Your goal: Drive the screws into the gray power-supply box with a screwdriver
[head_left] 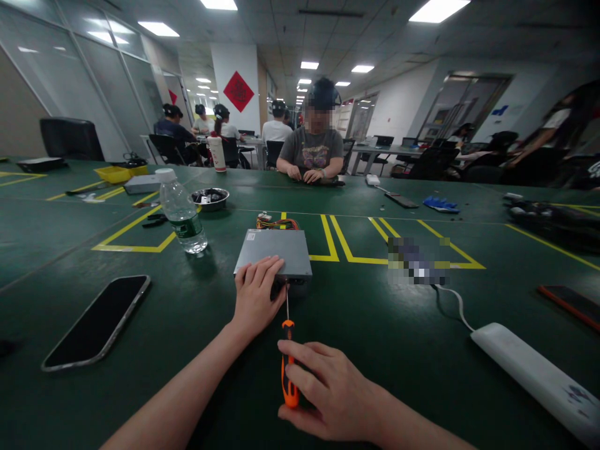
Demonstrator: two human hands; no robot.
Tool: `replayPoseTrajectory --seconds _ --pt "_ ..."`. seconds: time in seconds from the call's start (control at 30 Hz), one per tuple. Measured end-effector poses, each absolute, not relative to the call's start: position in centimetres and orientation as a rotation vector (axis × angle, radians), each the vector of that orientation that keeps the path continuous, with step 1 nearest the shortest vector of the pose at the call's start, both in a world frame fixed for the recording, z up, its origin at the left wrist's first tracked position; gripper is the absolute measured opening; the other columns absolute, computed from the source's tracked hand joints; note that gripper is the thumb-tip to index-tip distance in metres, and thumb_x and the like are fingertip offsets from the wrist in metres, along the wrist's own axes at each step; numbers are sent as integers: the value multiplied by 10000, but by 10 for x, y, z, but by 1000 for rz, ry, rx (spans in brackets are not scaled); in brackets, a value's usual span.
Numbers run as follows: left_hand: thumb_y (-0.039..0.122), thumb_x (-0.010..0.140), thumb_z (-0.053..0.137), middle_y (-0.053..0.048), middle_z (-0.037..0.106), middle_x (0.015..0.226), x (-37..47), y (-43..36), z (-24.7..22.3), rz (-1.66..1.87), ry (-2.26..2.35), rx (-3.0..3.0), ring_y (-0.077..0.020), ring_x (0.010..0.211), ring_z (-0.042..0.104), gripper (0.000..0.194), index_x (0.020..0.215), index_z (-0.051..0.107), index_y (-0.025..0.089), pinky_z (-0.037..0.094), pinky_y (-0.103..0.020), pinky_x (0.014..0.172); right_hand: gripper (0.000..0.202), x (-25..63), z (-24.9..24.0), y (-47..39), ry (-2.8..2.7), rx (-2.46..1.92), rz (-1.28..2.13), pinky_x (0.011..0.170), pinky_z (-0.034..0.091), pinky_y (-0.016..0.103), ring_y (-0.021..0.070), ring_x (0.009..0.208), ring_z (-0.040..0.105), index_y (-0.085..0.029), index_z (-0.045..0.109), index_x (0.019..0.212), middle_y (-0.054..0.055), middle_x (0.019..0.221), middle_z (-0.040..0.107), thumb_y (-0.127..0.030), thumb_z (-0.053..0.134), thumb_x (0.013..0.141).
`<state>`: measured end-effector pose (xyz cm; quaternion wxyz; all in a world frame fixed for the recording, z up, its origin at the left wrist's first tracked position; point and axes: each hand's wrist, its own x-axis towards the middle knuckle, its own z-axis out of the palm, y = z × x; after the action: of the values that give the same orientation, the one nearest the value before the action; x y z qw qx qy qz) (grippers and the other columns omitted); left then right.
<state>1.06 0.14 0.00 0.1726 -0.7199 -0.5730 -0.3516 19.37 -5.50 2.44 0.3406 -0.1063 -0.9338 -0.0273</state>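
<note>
A grey metal computer power supply lies on the green table, its bundle of coloured cables at the far side. My left hand grips its near left corner, fingers on the top and thumb at the front face. My right hand holds an orange and black screwdriver by the handle. The screwdriver's thin shaft points away from me, and its tip meets the front face of the power supply close to my left thumb. Whatever the tip touches is too small to make out.
Left of me are a smartphone, a water bottle and a metal bowl. To the right lie a white power strip and a blue glove. Across the table sits a person. Yellow tape marks the tabletop.
</note>
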Motion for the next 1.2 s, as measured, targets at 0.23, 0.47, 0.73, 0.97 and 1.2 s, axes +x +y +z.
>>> replayPoseTrajectory --seconds 0.23,0.47,0.73,0.97,1.2 --pt "284 811 528 -50 560 1247 11 1 1 -987 -1637 -2048 -233 1159 476 415 1220 471 242 255 -416 985 237 198 25 -54 -2368 -252 -118 706 521 295 194 929 625 -109 521 994 183 997 647 -311 406 943" --pt "272 828 495 -52 558 1246 11 0 2 -994 -1640 -2060 -231 1159 472 390 1215 473 234 253 -417 981 318 201 22 -54 -2364 -310 22 769 520 298 206 955 618 -80 483 1071 192 1040 623 -351 411 921" --pt "264 840 481 -52 562 1240 11 -1 2 -1015 -1644 -2064 -228 1160 470 374 1213 475 241 256 -419 976 337 199 20 -51 -2396 -261 -61 741 519 320 214 938 616 -85 522 1042 191 1029 629 -386 418 932" --pt "256 833 489 -49 561 1240 11 0 3 -1018 -1646 -2069 -228 1160 466 377 1209 474 241 252 -422 976 366 199 23 -55 -2473 -354 28 776 515 323 221 1002 595 -111 502 1121 190 1112 591 -399 393 924" --pt "262 836 482 -50 563 1236 11 -1 3 -1026 -1658 -2067 -231 1159 468 374 1209 472 244 251 -426 978 371 200 21 -51 -2392 -290 -9 769 521 307 207 974 621 -88 451 1109 214 1079 615 -415 390 946"
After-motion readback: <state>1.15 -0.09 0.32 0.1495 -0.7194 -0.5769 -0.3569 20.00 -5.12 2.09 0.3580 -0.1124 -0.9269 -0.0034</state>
